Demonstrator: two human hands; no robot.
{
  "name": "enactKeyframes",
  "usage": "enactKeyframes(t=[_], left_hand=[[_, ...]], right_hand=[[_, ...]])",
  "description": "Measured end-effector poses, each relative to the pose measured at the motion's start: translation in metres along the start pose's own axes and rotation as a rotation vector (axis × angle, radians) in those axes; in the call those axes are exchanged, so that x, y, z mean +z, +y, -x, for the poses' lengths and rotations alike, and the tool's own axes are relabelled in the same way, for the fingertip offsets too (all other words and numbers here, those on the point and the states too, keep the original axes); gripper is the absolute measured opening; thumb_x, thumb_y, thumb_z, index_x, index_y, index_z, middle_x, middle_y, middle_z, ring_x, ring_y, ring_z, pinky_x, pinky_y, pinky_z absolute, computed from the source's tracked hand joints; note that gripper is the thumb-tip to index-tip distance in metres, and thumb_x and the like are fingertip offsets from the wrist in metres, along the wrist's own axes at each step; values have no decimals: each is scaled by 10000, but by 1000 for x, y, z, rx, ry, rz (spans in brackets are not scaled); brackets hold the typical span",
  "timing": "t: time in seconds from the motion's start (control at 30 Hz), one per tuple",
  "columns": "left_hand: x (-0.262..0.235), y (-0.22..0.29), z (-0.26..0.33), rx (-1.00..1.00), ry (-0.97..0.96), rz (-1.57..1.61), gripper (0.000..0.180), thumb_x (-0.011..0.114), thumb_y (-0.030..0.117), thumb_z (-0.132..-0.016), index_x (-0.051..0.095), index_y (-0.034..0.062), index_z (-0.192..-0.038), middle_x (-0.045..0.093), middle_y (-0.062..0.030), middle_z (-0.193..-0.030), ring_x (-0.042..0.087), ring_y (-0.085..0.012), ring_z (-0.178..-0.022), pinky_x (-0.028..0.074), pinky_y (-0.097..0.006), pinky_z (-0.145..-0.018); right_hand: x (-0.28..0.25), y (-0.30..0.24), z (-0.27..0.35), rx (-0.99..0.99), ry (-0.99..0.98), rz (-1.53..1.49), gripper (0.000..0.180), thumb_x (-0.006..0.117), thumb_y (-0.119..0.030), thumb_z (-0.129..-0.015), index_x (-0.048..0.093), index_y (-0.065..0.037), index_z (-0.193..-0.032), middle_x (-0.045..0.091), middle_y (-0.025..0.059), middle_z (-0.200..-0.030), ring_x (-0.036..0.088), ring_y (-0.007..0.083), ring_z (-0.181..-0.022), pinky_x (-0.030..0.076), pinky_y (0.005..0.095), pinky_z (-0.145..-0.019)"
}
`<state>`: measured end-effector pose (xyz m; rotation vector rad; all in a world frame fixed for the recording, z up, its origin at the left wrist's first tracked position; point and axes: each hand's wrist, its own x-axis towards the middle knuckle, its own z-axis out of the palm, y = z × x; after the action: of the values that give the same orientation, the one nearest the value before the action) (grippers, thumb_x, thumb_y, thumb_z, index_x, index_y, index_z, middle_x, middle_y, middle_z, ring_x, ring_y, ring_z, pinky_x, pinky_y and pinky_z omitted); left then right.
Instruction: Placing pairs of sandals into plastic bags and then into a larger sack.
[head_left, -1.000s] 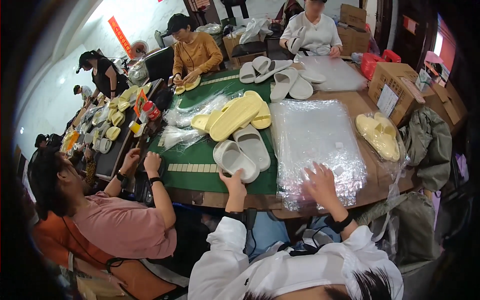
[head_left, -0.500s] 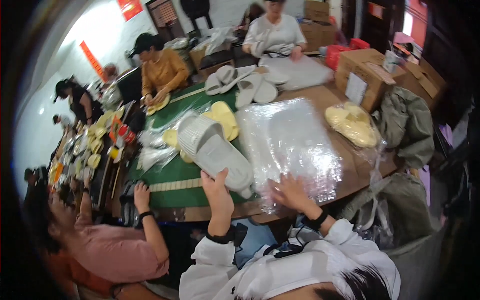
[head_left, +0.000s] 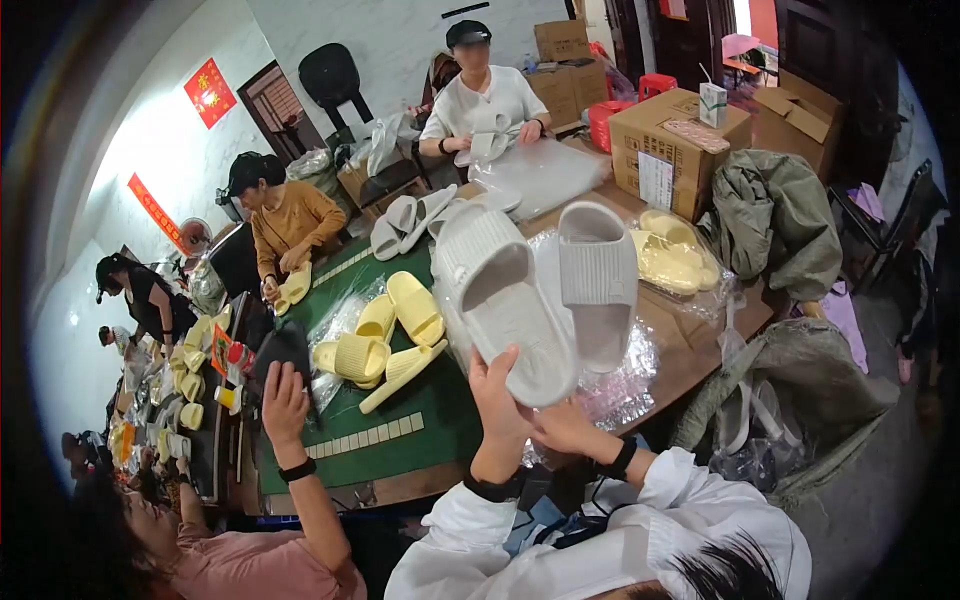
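My left hand point(head_left: 500, 415) grips a light grey ribbed slide slipper point(head_left: 505, 290) by its heel, thumb on top of the footbed. The slipper is raised over the table, toe pointing away from me. Just right of it, its opening toward me, is a second grey slipper point(head_left: 597, 285) with a ribbed strap. Whether that one is held or lies on the stack of clear plastic bags point(head_left: 640, 375) cannot be told. My right hand point(head_left: 572, 428) is close against the left, below the raised heel. Its fingertips are mostly hidden there.
Yellow slippers point(head_left: 365, 345) lie on the green mat point(head_left: 355, 462) at left, beside a co-worker's raised hand point(head_left: 285, 400). Bagged yellow slippers point(head_left: 680, 255) and a carton point(head_left: 665, 140) stand at right. Two co-workers handle slippers across the table. An olive sack point(head_left: 790, 400) hangs at the near right.
The grey slipper in my left hand has moved right, over the plastic bags. The second slipper now shows fully beside it. My right hand has moved left from the bags to the left hand.
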<state>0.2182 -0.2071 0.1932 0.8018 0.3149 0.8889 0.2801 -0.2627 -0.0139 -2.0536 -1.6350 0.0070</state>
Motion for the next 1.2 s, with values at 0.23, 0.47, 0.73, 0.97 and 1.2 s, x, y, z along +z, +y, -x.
enactKeyframes(t=[0.23,0.47,0.73,0.97,1.2], left_hand=[[-92,-78,-43,-223,157,-271,301,541,52,-813,486,-6,-1104,567,-102,-1031,580,-205,-915,478,-312,-774],[-146,-98,-48,-419,-41,-618,333,517,165,-875,489,-51,-1127,557,-122,-1088,550,-231,-992,456,-336,-790],[-120,-71,-12,-245,-720,-1842,357,401,452,-895,609,319,-1153,325,-186,-1407,249,-417,-1306,171,-562,-1048],[-141,-70,-10,-134,-904,-1897,399,489,514,-846,568,344,-1199,319,-246,-1376,237,-522,-1265,171,-606,-1027],[-97,-3,-18,12,-903,-1578,316,547,339,-858,620,167,-1113,548,-239,-1119,538,-418,-982,445,-423,-851]], right_hand=[[-31,-17,11,-11,-164,87,422,547,-373,-813,565,-190,-1193,457,117,-1308,383,367,-1226,234,615,-992],[-123,8,2,395,-68,-695,281,534,-267,-852,678,-26,-851,665,80,-736,616,165,-631,480,284,-591],[-126,95,-57,377,8,-550,297,527,-276,-884,684,-26,-858,589,118,-962,525,188,-950,390,281,-841],[-99,56,-99,202,-85,-624,328,612,-335,-816,681,-64,-987,479,214,-1115,490,327,-1072,369,313,-921],[-86,59,-111,317,-183,-71,485,585,-432,-783,579,-96,-1133,507,235,-1122,490,374,-1078,359,430,-910]])
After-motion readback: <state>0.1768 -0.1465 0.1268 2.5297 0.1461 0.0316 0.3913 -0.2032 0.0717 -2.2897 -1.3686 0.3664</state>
